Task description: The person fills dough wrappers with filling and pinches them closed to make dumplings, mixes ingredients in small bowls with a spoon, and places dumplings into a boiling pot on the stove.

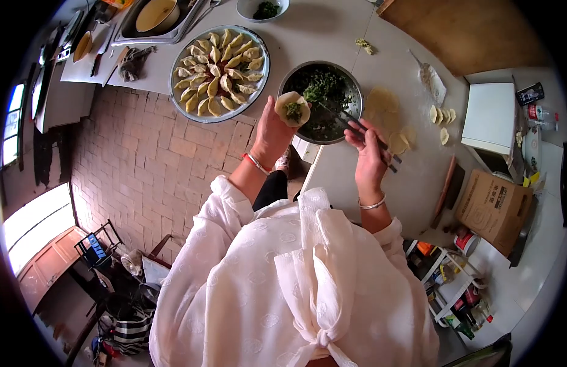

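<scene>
My left hand (274,131) holds a round dumpling wrapper (292,101) with a little green filling on it, beside the metal bowl's left rim. In my right hand (370,150) is a pair of dark chopsticks (341,116), their tips over the bowl with a clump of chopped greens at them. The metal bowl (359,92) holds dark green chopped filling (326,85). Left of it, a round tray (266,73) carries several folded dumplings (213,85) in rings. Flat wrappers (382,100) lie on the counter right of the bowl, some overlapping.
A rolling pin (444,189) lies at the right, near a cardboard box (493,206). Small dough pieces (442,115) sit by a floury scoop (431,82). At the back are a small bowl (285,11) of greens and a sink (179,33). Brick floor (143,134) shows at left.
</scene>
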Demonstrator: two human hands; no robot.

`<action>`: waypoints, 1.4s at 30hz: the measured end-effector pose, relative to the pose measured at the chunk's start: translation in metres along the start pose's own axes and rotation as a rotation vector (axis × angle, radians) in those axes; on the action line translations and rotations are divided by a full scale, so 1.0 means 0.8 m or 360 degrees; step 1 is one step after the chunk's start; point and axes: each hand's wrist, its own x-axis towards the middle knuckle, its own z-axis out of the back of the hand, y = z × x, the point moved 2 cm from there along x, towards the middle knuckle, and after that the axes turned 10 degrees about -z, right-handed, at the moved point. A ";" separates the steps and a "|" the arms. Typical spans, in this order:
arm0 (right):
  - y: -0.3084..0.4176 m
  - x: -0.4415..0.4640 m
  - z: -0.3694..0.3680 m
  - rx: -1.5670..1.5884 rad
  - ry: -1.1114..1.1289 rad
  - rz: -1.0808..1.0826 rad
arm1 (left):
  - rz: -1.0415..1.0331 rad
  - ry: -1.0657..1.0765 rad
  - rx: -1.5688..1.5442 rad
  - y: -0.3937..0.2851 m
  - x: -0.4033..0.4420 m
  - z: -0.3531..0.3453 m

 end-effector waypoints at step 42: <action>0.030 -0.007 0.023 -0.0149 0.0056 -0.0004 | -0.0056 0.0087 -0.0136 0.020 0.009 -0.017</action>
